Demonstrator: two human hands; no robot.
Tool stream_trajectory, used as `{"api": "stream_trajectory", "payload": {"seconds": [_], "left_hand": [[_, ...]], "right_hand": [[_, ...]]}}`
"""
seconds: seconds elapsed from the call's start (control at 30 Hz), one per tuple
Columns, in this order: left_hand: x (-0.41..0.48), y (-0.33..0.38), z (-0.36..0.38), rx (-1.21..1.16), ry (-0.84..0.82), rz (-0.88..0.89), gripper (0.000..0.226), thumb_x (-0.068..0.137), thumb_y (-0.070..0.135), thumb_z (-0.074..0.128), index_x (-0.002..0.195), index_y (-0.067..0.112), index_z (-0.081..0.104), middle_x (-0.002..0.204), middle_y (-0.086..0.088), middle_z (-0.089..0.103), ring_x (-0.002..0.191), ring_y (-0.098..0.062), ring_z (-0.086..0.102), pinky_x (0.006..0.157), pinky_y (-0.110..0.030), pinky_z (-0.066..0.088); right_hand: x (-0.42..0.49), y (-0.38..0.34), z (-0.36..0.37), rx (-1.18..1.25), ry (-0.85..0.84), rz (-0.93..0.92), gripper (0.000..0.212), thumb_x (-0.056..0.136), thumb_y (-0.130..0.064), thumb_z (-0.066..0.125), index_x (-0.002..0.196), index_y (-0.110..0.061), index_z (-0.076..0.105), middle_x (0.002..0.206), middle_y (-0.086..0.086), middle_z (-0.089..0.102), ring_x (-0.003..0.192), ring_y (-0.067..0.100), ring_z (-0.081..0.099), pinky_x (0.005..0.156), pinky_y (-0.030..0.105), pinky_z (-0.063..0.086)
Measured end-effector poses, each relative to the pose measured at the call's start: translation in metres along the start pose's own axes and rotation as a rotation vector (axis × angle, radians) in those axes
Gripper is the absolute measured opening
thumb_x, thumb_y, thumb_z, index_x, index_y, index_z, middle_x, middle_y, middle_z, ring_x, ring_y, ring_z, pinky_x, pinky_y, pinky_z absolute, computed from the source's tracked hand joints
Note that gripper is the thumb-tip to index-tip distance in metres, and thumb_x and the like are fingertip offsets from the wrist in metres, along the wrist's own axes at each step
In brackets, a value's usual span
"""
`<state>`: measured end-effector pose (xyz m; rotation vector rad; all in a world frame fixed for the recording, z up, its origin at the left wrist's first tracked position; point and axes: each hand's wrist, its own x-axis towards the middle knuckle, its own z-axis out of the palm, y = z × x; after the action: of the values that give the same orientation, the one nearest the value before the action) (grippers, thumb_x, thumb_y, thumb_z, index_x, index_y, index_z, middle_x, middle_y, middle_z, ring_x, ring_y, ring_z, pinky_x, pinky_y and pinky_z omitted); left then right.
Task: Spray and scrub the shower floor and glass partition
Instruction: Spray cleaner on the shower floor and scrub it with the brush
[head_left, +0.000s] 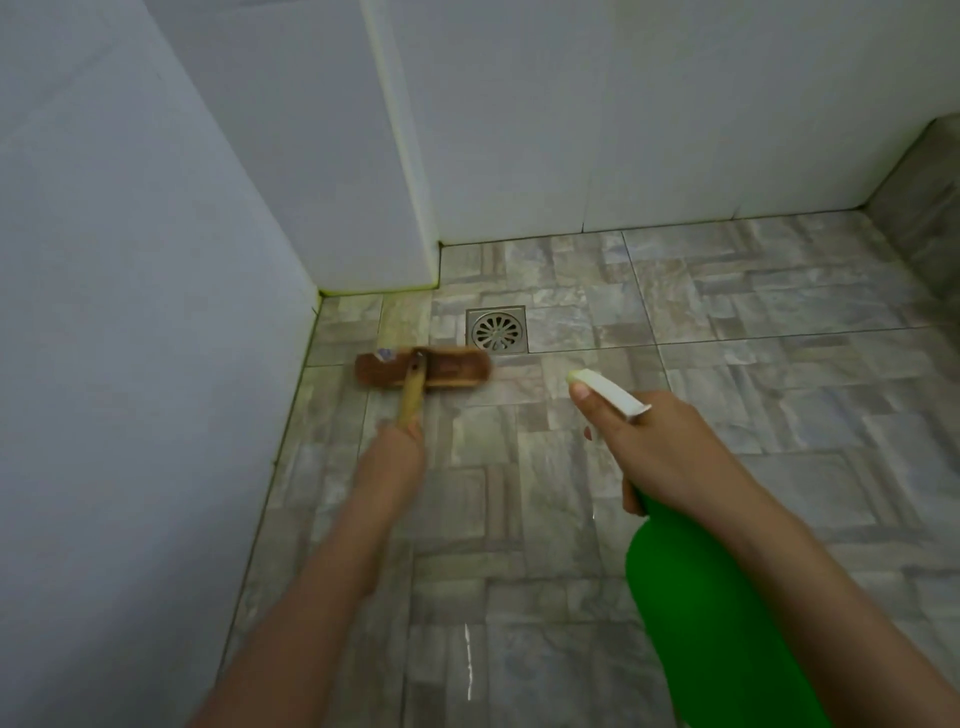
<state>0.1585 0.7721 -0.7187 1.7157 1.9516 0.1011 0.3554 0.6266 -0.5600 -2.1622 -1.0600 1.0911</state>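
Head view looked down on the shower floor (727, 364), grey patterned tile with a wet sheen in places, and on it the scrub brush (423, 370) lay bristles-down just beside the square metal drain (496, 330), near the corner where the white walls (519, 130) met. The left hand (400, 441) was curled round the brush's pale wooden handle, its outline blurred, which suggested a scrubbing stroke under way. The right hand (654, 447) gripped the neck of the green spray bottle (701, 597), one finger lying along the white nozzle (608, 392), which pointed at the tiles between the brush and the drain; whether the trigger was pressed could not be told. By my reading, the step in hand was the floor work, spraying and scrubbing together around the drain, with most of the floor to the right not yet visibly treated. The next move would call for wetting a fresh patch and carrying the brush across it with steady downward pressure, working outward from the corner. No glass partition could be made out, so that part looked undone.
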Motion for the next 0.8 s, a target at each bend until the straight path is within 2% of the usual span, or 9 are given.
{"api": "stream_trajectory", "payload": {"seconds": [0.1, 0.2, 0.33, 0.43, 0.53, 0.63, 0.7, 0.73, 0.8], "left_hand": [[0.063, 0.02, -0.038, -0.057, 0.0, -0.134, 0.052, 0.102, 0.038, 0.026, 0.116, -0.002, 0.056, 0.115, -0.02, 0.059, 0.105, -0.036, 0.057, 0.079, -0.034, 0.042], [0.068, 0.023, -0.051, -0.124, -0.05, -0.082, 0.047, 0.103, 0.028, 0.025, 0.127, -0.004, 0.05, 0.125, -0.023, 0.055, 0.113, -0.038, 0.055, 0.079, -0.03, 0.042], [-0.017, -0.025, -0.005, -0.033, -0.025, 0.011, 0.041, 0.101, 0.039, 0.03, 0.1, 0.006, 0.053, 0.086, -0.012, 0.06, 0.075, -0.028, 0.056, 0.064, -0.03, 0.04], [-0.022, -0.043, -0.004, 0.012, -0.028, 0.064, 0.043, 0.1, 0.042, 0.03, 0.091, 0.007, 0.052, 0.072, -0.006, 0.054, 0.065, -0.025, 0.055, 0.057, -0.03, 0.039], [0.043, -0.027, -0.032, -0.03, 0.034, -0.025, 0.052, 0.101, 0.04, 0.029, 0.101, -0.003, 0.059, 0.091, -0.02, 0.062, 0.087, -0.037, 0.062, 0.068, -0.033, 0.045], [0.096, 0.004, -0.058, -0.146, -0.021, -0.095, 0.038, 0.1, 0.022, 0.038, 0.125, -0.004, 0.05, 0.121, -0.026, 0.057, 0.11, -0.04, 0.056, 0.088, -0.04, 0.048], [0.109, 0.026, -0.061, -0.195, -0.045, -0.138, 0.04, 0.093, 0.004, 0.048, 0.132, -0.002, 0.042, 0.125, -0.027, 0.054, 0.113, -0.04, 0.055, 0.088, -0.041, 0.047], [0.104, 0.03, -0.055, -0.172, -0.017, -0.129, 0.039, 0.092, 0.003, 0.05, 0.131, -0.001, 0.043, 0.124, -0.026, 0.055, 0.112, -0.039, 0.055, 0.086, -0.04, 0.047], [0.08, 0.027, -0.034, -0.094, 0.012, -0.059, 0.027, 0.098, 0.02, 0.044, 0.114, -0.001, 0.052, 0.109, -0.02, 0.059, 0.1, -0.035, 0.058, 0.079, -0.038, 0.046]], "right_hand": [[-0.001, -0.003, -0.001, 0.003, 0.006, 0.006, 0.069, 0.097, -0.061, 0.039, 0.099, 0.003, 0.065, 0.036, 0.0, 0.052, 0.037, 0.014, 0.061, 0.043, 0.016, 0.044], [0.0, -0.004, -0.001, 0.008, 0.016, -0.002, 0.069, 0.096, -0.061, 0.039, 0.099, 0.003, 0.065, 0.037, 0.0, 0.052, 0.039, 0.015, 0.062, 0.047, 0.019, 0.046], [0.001, -0.002, -0.001, 0.027, 0.011, -0.012, 0.07, 0.095, -0.063, 0.038, 0.099, 0.001, 0.066, 0.036, 0.0, 0.052, 0.037, 0.014, 0.061, 0.047, 0.02, 0.046], [0.004, -0.003, 0.001, 0.018, 0.008, -0.013, 0.069, 0.096, -0.061, 0.038, 0.098, 0.001, 0.066, 0.037, 0.0, 0.052, 0.034, 0.01, 0.058, 0.038, 0.012, 0.041], [0.005, -0.005, 0.003, 0.012, -0.001, -0.013, 0.067, 0.098, -0.059, 0.039, 0.095, 0.002, 0.066, 0.035, 0.0, 0.052, 0.034, 0.011, 0.057, 0.035, 0.009, 0.039], [0.006, -0.007, 0.004, 0.003, -0.002, -0.019, 0.067, 0.098, -0.058, 0.04, 0.095, 0.004, 0.065, 0.04, 0.004, 0.054, 0.035, 0.013, 0.058, 0.037, 0.011, 0.041], [0.009, -0.007, 0.004, -0.004, 0.003, -0.022, 0.067, 0.098, -0.058, 0.039, 0.096, 0.004, 0.065, 0.041, 0.006, 0.055, 0.035, 0.013, 0.059, 0.039, 0.013, 0.042], [0.01, -0.008, 0.004, -0.01, 0.001, -0.022, 0.066, 0.098, -0.058, 0.039, 0.096, 0.003, 0.065, 0.041, 0.005, 0.055, 0.035, 0.013, 0.059, 0.039, 0.014, 0.042], [0.01, -0.005, 0.003, -0.008, -0.001, -0.016, 0.066, 0.098, -0.06, 0.037, 0.096, 0.0, 0.066, 0.039, 0.003, 0.055, 0.035, 0.011, 0.059, 0.04, 0.014, 0.041]]}}
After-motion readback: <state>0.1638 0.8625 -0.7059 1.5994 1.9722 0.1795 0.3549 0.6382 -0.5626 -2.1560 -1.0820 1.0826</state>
